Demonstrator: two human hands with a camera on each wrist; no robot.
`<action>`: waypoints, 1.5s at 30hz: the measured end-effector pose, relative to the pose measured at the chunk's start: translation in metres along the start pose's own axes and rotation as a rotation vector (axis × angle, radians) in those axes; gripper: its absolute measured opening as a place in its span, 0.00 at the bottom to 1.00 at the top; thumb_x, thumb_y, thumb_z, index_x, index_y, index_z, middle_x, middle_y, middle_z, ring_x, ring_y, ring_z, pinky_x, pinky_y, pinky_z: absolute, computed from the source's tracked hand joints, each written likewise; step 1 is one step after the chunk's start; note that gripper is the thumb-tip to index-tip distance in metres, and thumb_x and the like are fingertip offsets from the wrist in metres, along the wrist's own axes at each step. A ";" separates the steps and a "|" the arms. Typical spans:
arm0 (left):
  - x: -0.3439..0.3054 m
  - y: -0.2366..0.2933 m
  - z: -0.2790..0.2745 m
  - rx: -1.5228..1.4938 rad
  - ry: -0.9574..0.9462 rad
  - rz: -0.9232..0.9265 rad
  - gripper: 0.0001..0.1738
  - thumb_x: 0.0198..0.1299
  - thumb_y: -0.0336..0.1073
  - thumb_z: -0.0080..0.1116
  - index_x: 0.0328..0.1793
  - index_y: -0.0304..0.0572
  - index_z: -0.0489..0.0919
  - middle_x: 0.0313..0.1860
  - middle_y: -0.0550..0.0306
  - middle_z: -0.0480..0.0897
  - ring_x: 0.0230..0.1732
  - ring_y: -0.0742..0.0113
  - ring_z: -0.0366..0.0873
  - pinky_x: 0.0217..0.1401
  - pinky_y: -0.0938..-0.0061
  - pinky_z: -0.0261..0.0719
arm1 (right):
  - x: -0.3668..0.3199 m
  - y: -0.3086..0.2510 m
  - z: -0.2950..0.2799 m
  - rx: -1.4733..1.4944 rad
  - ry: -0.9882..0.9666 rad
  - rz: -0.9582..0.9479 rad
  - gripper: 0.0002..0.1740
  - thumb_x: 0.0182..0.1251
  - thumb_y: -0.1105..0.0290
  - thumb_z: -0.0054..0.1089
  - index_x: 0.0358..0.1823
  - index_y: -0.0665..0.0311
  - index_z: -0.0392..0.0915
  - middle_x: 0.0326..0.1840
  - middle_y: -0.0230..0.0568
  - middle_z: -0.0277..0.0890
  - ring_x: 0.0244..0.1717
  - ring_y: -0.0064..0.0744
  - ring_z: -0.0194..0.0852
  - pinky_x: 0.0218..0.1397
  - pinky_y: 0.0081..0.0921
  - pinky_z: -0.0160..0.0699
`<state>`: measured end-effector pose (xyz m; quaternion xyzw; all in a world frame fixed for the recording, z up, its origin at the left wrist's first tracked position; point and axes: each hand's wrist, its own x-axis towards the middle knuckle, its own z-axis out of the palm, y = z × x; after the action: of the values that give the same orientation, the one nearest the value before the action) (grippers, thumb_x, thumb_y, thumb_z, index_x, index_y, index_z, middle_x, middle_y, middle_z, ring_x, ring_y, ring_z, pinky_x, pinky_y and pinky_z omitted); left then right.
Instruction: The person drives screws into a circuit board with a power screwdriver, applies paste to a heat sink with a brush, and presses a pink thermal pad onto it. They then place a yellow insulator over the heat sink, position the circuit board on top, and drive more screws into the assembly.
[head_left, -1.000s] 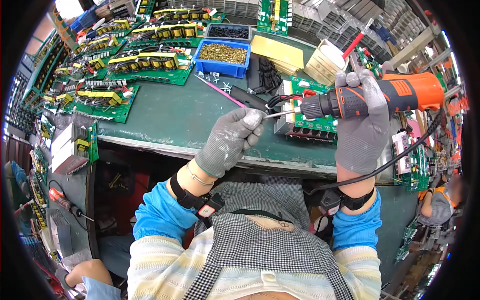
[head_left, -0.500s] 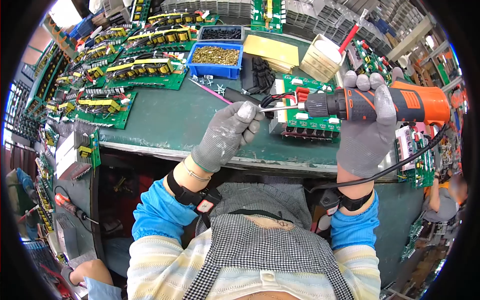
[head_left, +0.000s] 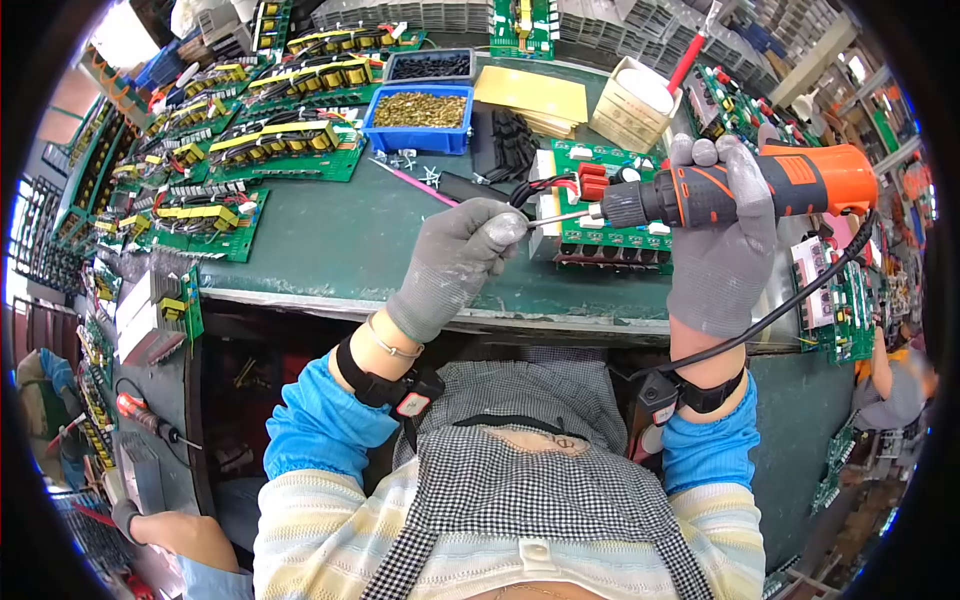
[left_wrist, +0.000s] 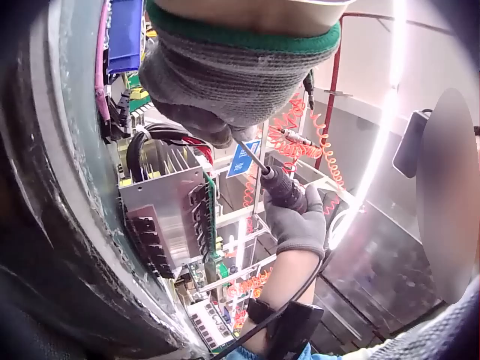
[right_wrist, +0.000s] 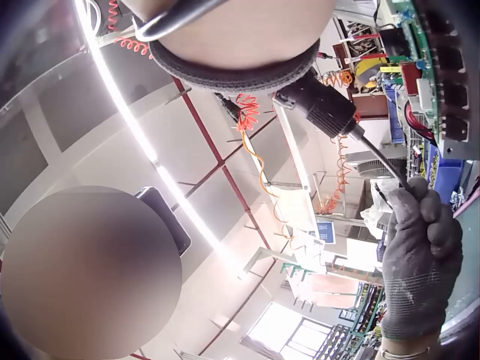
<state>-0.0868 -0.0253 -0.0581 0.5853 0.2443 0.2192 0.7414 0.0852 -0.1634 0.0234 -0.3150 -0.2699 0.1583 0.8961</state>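
Observation:
My gloved right hand (head_left: 725,265) grips an orange and black electric screwdriver (head_left: 800,187), held level with its chuck to the left. A long thin bit (head_left: 562,218) runs from the chuck to my gloved left hand (head_left: 450,265), whose thumb and fingers pinch its tip. I cannot tell whether a screw is also between those fingers. In the right wrist view, the left-hand fingers (right_wrist: 427,217) close round the bit's end. Just beyond the bit, a green circuit board (head_left: 610,240) with red parts and a metal heatsink (left_wrist: 169,217) sits on the bench.
A blue bin (head_left: 420,120) of brass-coloured screws and a grey bin (head_left: 430,66) of black parts stand behind. Loose screws (head_left: 405,160), a pink stick (head_left: 420,186) and yellow sheets (head_left: 530,95) lie nearby. Assembled boards (head_left: 280,150) line the left. A black cord (head_left: 790,310) hangs from the screwdriver.
The head view has shifted, so the bench items appear further left. Both hands keep their hold on the screwdriver and its bit, with only slight movement.

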 end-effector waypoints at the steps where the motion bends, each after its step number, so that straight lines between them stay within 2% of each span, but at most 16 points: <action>1: 0.000 0.000 0.000 0.004 -0.002 -0.008 0.14 0.71 0.42 0.63 0.50 0.37 0.83 0.30 0.67 0.79 0.27 0.83 0.71 0.29 0.86 0.69 | 0.002 0.002 -0.007 0.022 0.033 0.041 0.30 0.67 0.77 0.62 0.69 0.58 0.63 0.45 0.44 0.77 0.47 0.35 0.82 0.68 0.50 0.80; 7: 0.002 -0.011 -0.005 -0.046 -0.062 0.005 0.15 0.69 0.41 0.66 0.51 0.35 0.84 0.30 0.68 0.79 0.27 0.82 0.71 0.30 0.86 0.69 | 0.002 0.006 -0.010 0.070 0.091 0.059 0.20 0.67 0.79 0.62 0.59 0.66 0.70 0.43 0.46 0.77 0.45 0.39 0.82 0.66 0.50 0.82; 11: 0.002 -0.014 -0.004 0.007 -0.060 0.092 0.16 0.68 0.42 0.67 0.50 0.35 0.84 0.30 0.68 0.79 0.27 0.82 0.72 0.30 0.86 0.70 | 0.003 0.009 -0.017 0.116 0.125 0.043 0.15 0.66 0.80 0.63 0.53 0.70 0.73 0.43 0.47 0.77 0.45 0.39 0.82 0.65 0.50 0.83; 17: 0.003 -0.009 0.003 -0.042 -0.043 -0.065 0.19 0.71 0.48 0.63 0.49 0.37 0.84 0.28 0.69 0.78 0.26 0.83 0.70 0.29 0.87 0.68 | 0.005 0.008 -0.021 0.121 0.090 0.096 0.15 0.67 0.78 0.62 0.53 0.69 0.73 0.42 0.45 0.77 0.45 0.38 0.82 0.67 0.49 0.82; 22: 0.001 0.001 -0.002 -0.062 -0.144 -0.096 0.20 0.73 0.49 0.61 0.53 0.37 0.83 0.32 0.69 0.78 0.28 0.85 0.70 0.28 0.88 0.68 | 0.005 0.006 -0.019 0.094 0.038 0.008 0.24 0.66 0.77 0.63 0.63 0.67 0.68 0.43 0.45 0.78 0.46 0.36 0.82 0.68 0.50 0.80; 25: 0.026 0.005 -0.035 -0.096 -0.057 0.012 0.19 0.69 0.44 0.64 0.56 0.36 0.83 0.40 0.63 0.84 0.36 0.82 0.75 0.38 0.86 0.74 | 0.008 -0.004 -0.015 0.054 0.014 -0.077 0.30 0.66 0.78 0.62 0.69 0.63 0.63 0.45 0.45 0.78 0.47 0.36 0.81 0.69 0.50 0.80; 28: 0.076 0.016 -0.068 0.563 -0.033 0.172 0.24 0.64 0.45 0.68 0.60 0.38 0.82 0.45 0.55 0.87 0.43 0.68 0.82 0.48 0.75 0.81 | 0.010 -0.015 -0.015 0.030 -0.031 -0.128 0.32 0.66 0.77 0.62 0.70 0.61 0.61 0.47 0.44 0.77 0.47 0.36 0.80 0.69 0.50 0.79; 31: 0.092 0.040 -0.061 1.351 -0.156 0.100 0.30 0.55 0.44 0.74 0.64 0.41 0.81 0.45 0.54 0.83 0.50 0.54 0.81 0.56 0.63 0.78 | 0.005 -0.018 -0.012 0.009 -0.079 -0.147 0.34 0.67 0.77 0.61 0.73 0.62 0.59 0.48 0.44 0.77 0.48 0.36 0.80 0.69 0.50 0.78; 32: 0.101 0.033 -0.062 1.485 -0.183 0.124 0.32 0.50 0.46 0.76 0.63 0.51 0.83 0.50 0.50 0.83 0.54 0.47 0.81 0.58 0.58 0.78 | 0.002 -0.018 -0.012 -0.011 -0.095 -0.152 0.34 0.67 0.77 0.61 0.73 0.62 0.59 0.48 0.44 0.77 0.48 0.36 0.80 0.69 0.50 0.77; 35: 0.109 0.040 -0.040 1.801 -0.290 -0.076 0.32 0.50 0.49 0.76 0.63 0.55 0.84 0.52 0.49 0.83 0.57 0.47 0.80 0.60 0.56 0.78 | -0.001 -0.019 -0.012 -0.024 -0.117 -0.162 0.36 0.67 0.77 0.60 0.76 0.60 0.57 0.49 0.44 0.77 0.48 0.35 0.80 0.69 0.51 0.76; 36: 0.114 0.040 -0.039 1.832 -0.338 -0.115 0.31 0.49 0.51 0.75 0.62 0.57 0.85 0.53 0.50 0.82 0.59 0.48 0.80 0.60 0.55 0.79 | -0.001 -0.021 -0.011 -0.038 -0.114 -0.161 0.36 0.67 0.78 0.60 0.75 0.60 0.58 0.49 0.43 0.76 0.48 0.35 0.80 0.69 0.51 0.76; 39: 0.115 0.045 -0.037 1.904 -0.344 -0.184 0.29 0.48 0.52 0.76 0.57 0.54 0.86 0.54 0.51 0.82 0.60 0.48 0.80 0.59 0.55 0.79 | 0.001 -0.022 -0.016 -0.045 -0.139 -0.157 0.36 0.67 0.78 0.59 0.76 0.60 0.58 0.50 0.43 0.76 0.49 0.35 0.79 0.69 0.52 0.76; 40: 0.111 0.046 -0.040 1.909 -0.277 -0.126 0.29 0.47 0.53 0.76 0.53 0.49 0.87 0.52 0.50 0.83 0.57 0.47 0.81 0.56 0.55 0.80 | 0.003 -0.022 -0.018 -0.038 -0.155 -0.157 0.36 0.67 0.78 0.59 0.76 0.60 0.58 0.50 0.43 0.76 0.49 0.35 0.79 0.69 0.52 0.76; 43: 0.107 0.057 -0.057 1.799 -0.247 -0.114 0.25 0.49 0.52 0.75 0.49 0.46 0.88 0.45 0.48 0.85 0.49 0.44 0.84 0.52 0.54 0.81 | 0.001 -0.024 -0.014 -0.019 -0.124 -0.149 0.36 0.67 0.78 0.59 0.76 0.59 0.58 0.50 0.44 0.76 0.48 0.36 0.80 0.70 0.51 0.76; 44: 0.101 0.062 -0.062 1.732 -0.205 -0.097 0.21 0.56 0.51 0.70 0.43 0.40 0.87 0.34 0.48 0.85 0.38 0.52 0.84 0.45 0.61 0.81 | 0.001 -0.024 -0.014 -0.014 -0.126 -0.150 0.36 0.68 0.78 0.59 0.76 0.60 0.57 0.50 0.44 0.76 0.49 0.36 0.80 0.70 0.51 0.76; 45: 0.093 0.066 -0.069 1.533 -0.167 -0.109 0.21 0.58 0.51 0.69 0.42 0.38 0.87 0.32 0.50 0.85 0.36 0.57 0.83 0.42 0.64 0.80 | 0.001 -0.025 -0.014 -0.009 -0.128 -0.151 0.36 0.68 0.78 0.58 0.76 0.61 0.57 0.50 0.44 0.77 0.49 0.36 0.80 0.70 0.51 0.76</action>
<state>-0.0585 0.0984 -0.0171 0.9369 0.2996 -0.0929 0.1546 0.0976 -0.1886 0.0309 -0.2871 -0.3504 0.1087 0.8848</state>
